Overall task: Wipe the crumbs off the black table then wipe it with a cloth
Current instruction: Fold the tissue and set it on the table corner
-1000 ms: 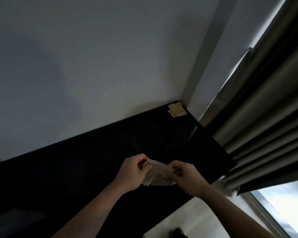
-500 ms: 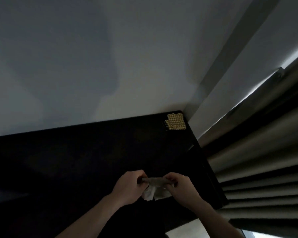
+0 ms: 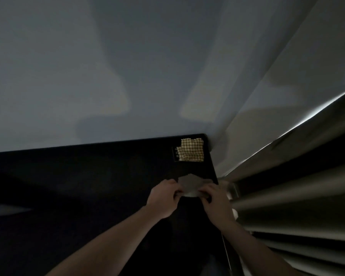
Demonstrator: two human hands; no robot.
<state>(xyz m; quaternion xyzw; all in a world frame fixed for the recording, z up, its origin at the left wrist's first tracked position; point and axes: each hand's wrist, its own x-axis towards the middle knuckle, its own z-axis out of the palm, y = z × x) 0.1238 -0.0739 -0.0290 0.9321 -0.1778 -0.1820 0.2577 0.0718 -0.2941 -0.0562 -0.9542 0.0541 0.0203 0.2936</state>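
From the head view, a pale tissue is pinched between the left hand and the right hand, both sets of fingers closed on its edges, above the black tabletop near its right edge. A checked cloth lies in the far corner. Crumbs, if any, cannot be made out in the dim light.

Both hands — left hand, right hand — pinch pale tissue over black table.
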